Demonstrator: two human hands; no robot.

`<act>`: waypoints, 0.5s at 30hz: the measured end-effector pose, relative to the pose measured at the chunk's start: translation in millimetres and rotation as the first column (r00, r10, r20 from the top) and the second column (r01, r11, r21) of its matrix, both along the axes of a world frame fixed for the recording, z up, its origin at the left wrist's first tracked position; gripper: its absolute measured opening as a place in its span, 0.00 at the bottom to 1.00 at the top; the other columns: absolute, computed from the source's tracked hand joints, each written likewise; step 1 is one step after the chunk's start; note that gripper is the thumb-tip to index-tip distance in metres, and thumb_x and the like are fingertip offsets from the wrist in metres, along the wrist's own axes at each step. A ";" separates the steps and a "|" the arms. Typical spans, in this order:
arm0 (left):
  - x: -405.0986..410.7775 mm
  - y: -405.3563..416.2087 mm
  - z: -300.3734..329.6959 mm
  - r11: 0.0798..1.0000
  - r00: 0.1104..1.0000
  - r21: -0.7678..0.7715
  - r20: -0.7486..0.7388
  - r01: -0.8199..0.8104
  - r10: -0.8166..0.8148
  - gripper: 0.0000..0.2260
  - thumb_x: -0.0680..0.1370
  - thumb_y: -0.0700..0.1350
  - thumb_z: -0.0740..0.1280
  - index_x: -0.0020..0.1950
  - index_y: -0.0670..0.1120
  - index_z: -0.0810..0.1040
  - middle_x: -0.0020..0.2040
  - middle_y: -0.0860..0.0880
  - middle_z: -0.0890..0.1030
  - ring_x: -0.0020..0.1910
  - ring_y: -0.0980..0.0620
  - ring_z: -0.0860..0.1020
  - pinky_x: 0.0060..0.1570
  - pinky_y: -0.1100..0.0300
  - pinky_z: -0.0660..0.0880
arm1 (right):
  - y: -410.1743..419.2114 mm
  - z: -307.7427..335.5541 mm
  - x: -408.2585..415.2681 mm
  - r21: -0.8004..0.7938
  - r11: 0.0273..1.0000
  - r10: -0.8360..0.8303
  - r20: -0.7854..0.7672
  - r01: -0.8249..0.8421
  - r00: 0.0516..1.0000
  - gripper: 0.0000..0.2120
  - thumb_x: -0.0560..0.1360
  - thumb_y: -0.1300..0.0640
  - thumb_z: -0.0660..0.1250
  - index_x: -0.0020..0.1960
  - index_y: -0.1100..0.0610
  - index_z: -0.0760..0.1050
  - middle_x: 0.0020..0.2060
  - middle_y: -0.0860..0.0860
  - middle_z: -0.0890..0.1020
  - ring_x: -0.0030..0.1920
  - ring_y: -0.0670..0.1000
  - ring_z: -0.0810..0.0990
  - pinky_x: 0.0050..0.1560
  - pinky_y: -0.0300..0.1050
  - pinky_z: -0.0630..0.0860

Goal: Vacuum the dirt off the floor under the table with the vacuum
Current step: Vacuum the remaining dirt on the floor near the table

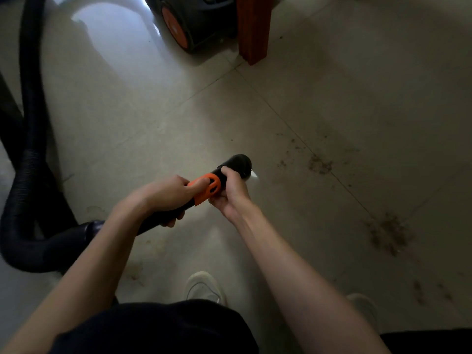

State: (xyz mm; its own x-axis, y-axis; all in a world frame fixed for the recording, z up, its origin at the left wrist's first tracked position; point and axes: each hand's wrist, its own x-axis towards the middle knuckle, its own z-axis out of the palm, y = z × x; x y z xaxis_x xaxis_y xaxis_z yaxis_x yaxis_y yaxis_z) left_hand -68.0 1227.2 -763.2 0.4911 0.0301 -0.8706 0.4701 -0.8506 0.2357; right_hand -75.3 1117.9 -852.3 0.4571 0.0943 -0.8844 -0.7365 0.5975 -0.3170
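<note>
Head view, looking down: left hand point(169, 198) wraps the black vacuum tube point(231, 169) behind its orange collar point(208, 187), right hand point(229, 194) grips just ahead; nozzle end hovers over tile, dirt point(388, 232) scattered off right.

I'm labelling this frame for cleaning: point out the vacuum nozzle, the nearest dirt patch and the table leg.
vacuum nozzle point(236, 163): head view, black tip.
dirt patch point(319, 164): head view, its middle.
table leg point(252, 29): head view, red-brown front face.
</note>
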 end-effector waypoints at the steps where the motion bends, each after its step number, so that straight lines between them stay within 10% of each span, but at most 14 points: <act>1: -0.4 0.6 2.4 1.000 1.000 -0.003 -0.002 0.005 -0.005 0.27 0.78 0.64 0.55 0.52 0.39 0.74 0.29 0.45 0.74 0.22 0.49 0.71 0.25 0.61 0.70 | 0.5 1.2 -1.9 -0.004 1.000 -0.001 0.001 0.001 1.000 0.05 0.78 0.57 0.61 0.46 0.59 0.71 0.35 0.55 0.75 0.33 0.50 0.74 0.33 0.42 0.72; 15: 11.3 -13.7 -19.1 0.998 0.975 0.061 0.220 -0.014 0.000 0.26 0.79 0.62 0.51 0.47 0.40 0.73 0.32 0.45 0.77 0.24 0.49 0.75 0.26 0.62 0.71 | 7.9 -7.7 42.9 -0.157 0.984 0.106 0.126 -0.085 0.986 0.14 0.80 0.52 0.59 0.59 0.61 0.72 0.43 0.56 0.78 0.41 0.54 0.77 0.55 0.55 0.76</act>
